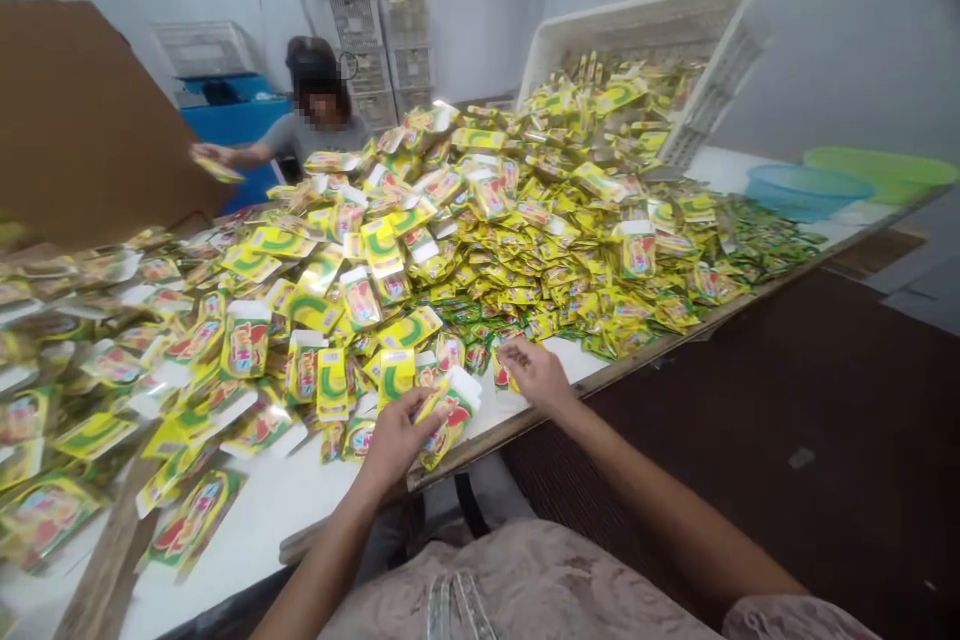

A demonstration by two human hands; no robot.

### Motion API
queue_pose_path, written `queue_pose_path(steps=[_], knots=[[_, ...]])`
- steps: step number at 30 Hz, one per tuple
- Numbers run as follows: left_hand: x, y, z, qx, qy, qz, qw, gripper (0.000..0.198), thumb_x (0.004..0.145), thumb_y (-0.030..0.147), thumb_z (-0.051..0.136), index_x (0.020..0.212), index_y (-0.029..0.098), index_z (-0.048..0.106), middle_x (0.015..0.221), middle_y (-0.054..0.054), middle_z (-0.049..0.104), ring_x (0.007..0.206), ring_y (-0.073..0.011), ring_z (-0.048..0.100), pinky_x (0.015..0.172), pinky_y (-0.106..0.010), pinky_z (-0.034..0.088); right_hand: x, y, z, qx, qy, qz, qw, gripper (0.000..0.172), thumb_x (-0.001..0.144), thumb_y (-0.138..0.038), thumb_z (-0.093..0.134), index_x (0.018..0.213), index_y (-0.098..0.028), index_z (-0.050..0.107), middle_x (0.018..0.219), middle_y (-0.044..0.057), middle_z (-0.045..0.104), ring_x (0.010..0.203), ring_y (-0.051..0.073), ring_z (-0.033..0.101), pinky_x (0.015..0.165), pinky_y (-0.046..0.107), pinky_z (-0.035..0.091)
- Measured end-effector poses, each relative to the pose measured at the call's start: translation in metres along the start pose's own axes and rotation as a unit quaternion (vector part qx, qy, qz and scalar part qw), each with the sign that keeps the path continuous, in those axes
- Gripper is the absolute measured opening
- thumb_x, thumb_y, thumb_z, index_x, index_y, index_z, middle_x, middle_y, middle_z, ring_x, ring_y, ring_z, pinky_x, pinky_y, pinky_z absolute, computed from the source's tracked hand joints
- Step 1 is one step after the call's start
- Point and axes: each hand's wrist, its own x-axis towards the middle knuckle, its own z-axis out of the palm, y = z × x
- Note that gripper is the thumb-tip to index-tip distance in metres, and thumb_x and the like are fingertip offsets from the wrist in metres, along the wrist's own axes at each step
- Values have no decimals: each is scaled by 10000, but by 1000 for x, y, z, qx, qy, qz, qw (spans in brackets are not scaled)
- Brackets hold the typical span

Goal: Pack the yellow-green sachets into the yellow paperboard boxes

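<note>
- Left hand: grasping a printed carton, thumb laid across the front panel; carton is held above the near table edge, in front of the wearer's body.
- Right hand: bent fingers at a small packet, just beyond the carton; blur and overlap prevent telling whether it is pinched or merely touched.
- Carton handling: judged light, thin-walled card, fairly stiff but crushable, its glossy face perhaps slippery; best held by the long side edges, clear of the flap.
- Carton orientation: long axis slants away and rightward; white flap end points up and away from the wearer.
- Beyond: loose cartons to the left and heaped sachets on the white-topped table.
- Far side: tipped white crate; co-worker holding another carton.
</note>
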Motion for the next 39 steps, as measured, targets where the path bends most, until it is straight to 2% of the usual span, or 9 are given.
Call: queue_pose_path(steps=[3, 6, 8, 12, 17, 22, 28, 32, 39], knots=[[1, -5, 9, -172, 10, -63, 983, 445, 653, 401, 724, 1007, 152, 621, 923, -68, 711, 789, -203, 657, 723, -297, 493, 29, 36, -18, -176, -30, -47, 983, 398, 672, 14, 489, 986, -179, 641, 1027, 86, 674, 1014, 246, 553, 864, 389, 431], [1, -4, 15, -264, 14, -94, 960, 479, 606, 371, 770, 1001, 144, 624, 847, -69, 718, 724, -196, 669, 696, -293, 505, 47, 55, -23, -232, -60, -65, 969, 357, 682, 9, 501, 928, -184, 673, 995, 90, 686, 1064, 284, 521, 903, 443, 389], [2, -3, 15, -266, 27, -94, 959, 456, 600, 377, 775, 962, 137, 637, 816, -69, 719, 706, -201, 672, 671, -286, 507, 49, 58, -20, -215, -32, -53, 975, 295, 745, -41, 481, 933, -174, 666, 962, 104, 681, 1028, 271, 539, 890, 434, 400], [4, -5, 6, -166, 59, -78, 981, 420, 634, 417, 743, 944, 147, 659, 912, -70, 719, 794, -213, 666, 681, -276, 501, 35, 39, -8, 13, 38, -11, 999, 267, 825, -187, 450, 1047, -181, 600, 1033, 85, 627, 892, 195, 581, 769, 332, 474], [7, -7, 6, -81, 54, -65, 993, 431, 632, 449, 729, 948, 160, 681, 942, -58, 720, 865, -226, 649, 721, -289, 498, 10, 0, 9, 212, -47, 36, 976, 269, 826, -317, 471, 1011, -181, 610, 829, 18, 611, 621, 118, 520, 585, 248, 442], [2, 0, 11, -109, 11, -66, 992, 419, 627, 431, 742, 936, 153, 689, 958, -68, 719, 874, -225, 647, 758, -299, 494, -5, -15, 17, 155, -53, 20, 986, 230, 820, -282, 483, 956, -170, 630, 735, 12, 600, 643, 137, 532, 615, 259, 419], [-6, 6, 11, -196, -6, -114, 974, 420, 596, 406, 772, 921, 157, 682, 935, -61, 721, 782, -193, 660, 747, -301, 498, -7, -21, 7, 56, -96, -110, 988, 191, 862, -210, 468, 883, -171, 654, 885, 59, 659, 833, 172, 590, 753, 278, 421], [-7, 4, 11, -205, -24, -114, 972, 396, 618, 383, 767, 924, 152, 665, 916, -61, 720, 787, -184, 656, 740, -284, 499, -8, -25, 6, 36, -124, -93, 987, 178, 839, -246, 555, 969, -170, 651, 891, 52, 650, 760, 159, 575, 699, 267, 429], [-8, 4, 18, -209, -86, -129, 966, 478, 613, 356, 776, 1015, 150, 620, 909, -62, 712, 835, -200, 657, 748, -290, 499, -15, -32, 16, -17, -162, -76, 984, 484, 718, -56, 593, 1183, -188, 559, 1084, 62, 648, 945, 197, 596, 823, 304, 438]])
